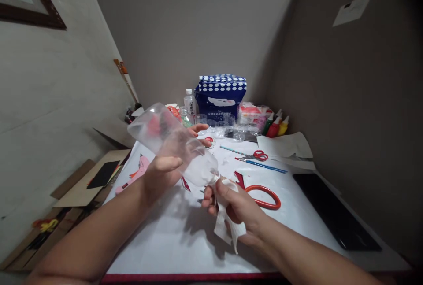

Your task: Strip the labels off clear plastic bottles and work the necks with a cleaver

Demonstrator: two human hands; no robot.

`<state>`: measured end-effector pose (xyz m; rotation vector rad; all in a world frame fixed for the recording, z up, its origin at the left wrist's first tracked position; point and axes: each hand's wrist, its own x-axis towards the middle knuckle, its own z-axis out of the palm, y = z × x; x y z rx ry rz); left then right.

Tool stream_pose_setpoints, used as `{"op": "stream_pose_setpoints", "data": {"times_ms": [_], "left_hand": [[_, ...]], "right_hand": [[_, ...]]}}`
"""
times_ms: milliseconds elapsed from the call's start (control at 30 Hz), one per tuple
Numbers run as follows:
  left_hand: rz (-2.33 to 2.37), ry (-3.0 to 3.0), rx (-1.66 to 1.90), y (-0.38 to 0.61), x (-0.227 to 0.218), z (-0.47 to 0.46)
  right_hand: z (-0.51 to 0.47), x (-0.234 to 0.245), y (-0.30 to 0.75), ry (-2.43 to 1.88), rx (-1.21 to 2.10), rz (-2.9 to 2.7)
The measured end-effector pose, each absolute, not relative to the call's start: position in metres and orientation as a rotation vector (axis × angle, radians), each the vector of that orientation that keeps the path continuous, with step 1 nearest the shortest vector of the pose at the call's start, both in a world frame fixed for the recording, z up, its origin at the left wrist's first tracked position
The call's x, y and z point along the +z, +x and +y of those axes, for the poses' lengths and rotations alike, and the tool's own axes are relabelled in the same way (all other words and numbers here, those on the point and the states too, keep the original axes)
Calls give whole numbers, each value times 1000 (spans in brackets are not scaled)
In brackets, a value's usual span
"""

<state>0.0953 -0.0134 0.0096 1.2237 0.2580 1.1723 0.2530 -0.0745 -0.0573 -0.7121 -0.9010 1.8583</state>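
A clear plastic bottle (150, 128) lies tilted across my left hand (163, 168), its wide end up to the left and its narrow end down to the right. My left thumb is on the near side, and the other fingers pass behind the bottle, with their tips showing beyond it. At the narrow end, my right hand (236, 203) pinches a white tissue (226, 227) against the bottle. Part of the tissue hangs below my right palm. The bottle's mouth is hidden by the fingers and tissue.
Scissors with a large orange handle (279, 201) lie beside my right hand. Behind them are small red scissors (260, 156) and blue brushes (264, 165). A pink glue gun (142, 166) lies left, a black slab (333, 210) right. A blue bag (220, 104) and paint bottles (273, 126) stand behind.
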Motion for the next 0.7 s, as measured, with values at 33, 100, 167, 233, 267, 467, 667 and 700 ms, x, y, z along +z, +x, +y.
{"op": "stream_pose_setpoints", "data": {"times_ms": [33, 100, 167, 233, 267, 467, 667, 700], "left_hand": [[296, 1234, 1190, 96, 8, -13], [363, 1238, 1204, 98, 5, -13], [402, 1230, 1153, 101, 0, -13], [428, 1213, 1067, 102, -4, -12], [435, 1199, 1026, 103, -6, -11], [378, 1163, 977, 101, -12, -6], [414, 1287, 1061, 101, -9, -11], [415, 1322, 1075, 100, -8, -12]], "right_hand": [[-73, -56, 254, -720, 1844, -889], [-70, -52, 259, -755, 1665, -988], [-67, -49, 266, -810, 1252, -1203], [-64, -48, 273, -814, 729, -1436], [-63, -48, 276, -797, 511, -1530], [-61, -54, 280, -627, 237, -1778], [-66, -56, 276, -647, 479, -1688], [-67, -56, 275, -662, 590, -1635]]}}
